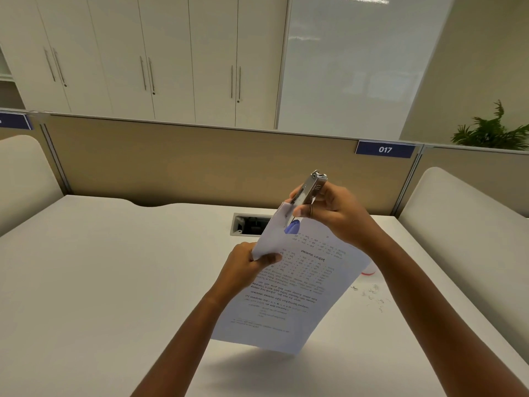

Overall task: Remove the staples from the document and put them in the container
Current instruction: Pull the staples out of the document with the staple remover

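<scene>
Left hand [243,265] pinches the document [294,293]; right hand [332,213] grips a stapler [310,186], seemingly at its corner.

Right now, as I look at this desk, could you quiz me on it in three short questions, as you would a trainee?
1. True or false: the left hand presses the paper flat on the desk.
2. Pick one: the metal tool in the right hand meets the paper at A) its uppermost corner, B) its bottom edge, C) its middle.
3. Fill in: the loose staples lie on the desk to the ___ of the paper.

Key
1. False: the paper is held up and tilted.
2. A.
3. Right.
</scene>
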### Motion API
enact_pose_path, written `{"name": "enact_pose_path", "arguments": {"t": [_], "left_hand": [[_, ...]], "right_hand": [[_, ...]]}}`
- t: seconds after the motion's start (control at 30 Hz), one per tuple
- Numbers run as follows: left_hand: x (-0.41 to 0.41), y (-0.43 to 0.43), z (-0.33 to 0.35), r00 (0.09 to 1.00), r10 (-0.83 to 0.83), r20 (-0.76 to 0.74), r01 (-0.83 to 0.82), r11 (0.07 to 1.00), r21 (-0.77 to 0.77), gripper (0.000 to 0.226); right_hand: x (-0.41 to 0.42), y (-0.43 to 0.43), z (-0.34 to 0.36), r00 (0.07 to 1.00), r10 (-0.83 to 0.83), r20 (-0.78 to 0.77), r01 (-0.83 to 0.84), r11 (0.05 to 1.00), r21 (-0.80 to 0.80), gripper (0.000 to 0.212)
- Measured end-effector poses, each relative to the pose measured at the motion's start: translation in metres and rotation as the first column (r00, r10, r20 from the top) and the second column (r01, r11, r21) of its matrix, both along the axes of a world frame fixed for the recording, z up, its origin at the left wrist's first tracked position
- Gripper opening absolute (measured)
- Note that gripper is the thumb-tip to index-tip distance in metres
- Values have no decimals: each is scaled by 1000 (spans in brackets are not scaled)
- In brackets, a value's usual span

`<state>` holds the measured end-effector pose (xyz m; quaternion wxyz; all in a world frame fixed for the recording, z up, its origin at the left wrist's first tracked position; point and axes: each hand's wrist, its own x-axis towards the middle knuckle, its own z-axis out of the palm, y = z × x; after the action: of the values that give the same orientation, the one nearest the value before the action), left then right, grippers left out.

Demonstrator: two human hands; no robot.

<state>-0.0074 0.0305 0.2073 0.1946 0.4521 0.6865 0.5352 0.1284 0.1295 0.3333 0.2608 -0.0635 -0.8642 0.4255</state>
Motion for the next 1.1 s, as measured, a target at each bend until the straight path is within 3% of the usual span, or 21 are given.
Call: {"name": "enact_pose_path", "arguments": {"t": [0.37, 0.57, 0.87, 1.1], "left_hand": [[1, 3, 0, 1000, 8, 5, -8, 1000, 2, 31], [2, 3, 0, 1000, 13, -3, -13, 1000, 4, 30], [5, 5, 0, 1000, -6, -5, 6, 1000, 4, 16], [2, 7, -2, 1000, 4, 3, -4, 1000, 10, 12]], "right_hand": [[-4, -5, -4, 999, -40, -30, 42, 997, 69, 16], [-8, -8, -9, 996, -18, -82, 19, 1000, 21, 24], [-15, -12, -26, 962, -157, -223, 174, 983, 57, 13], [-15, -4, -22, 980, -130, -151, 136, 990, 29, 15]]}}
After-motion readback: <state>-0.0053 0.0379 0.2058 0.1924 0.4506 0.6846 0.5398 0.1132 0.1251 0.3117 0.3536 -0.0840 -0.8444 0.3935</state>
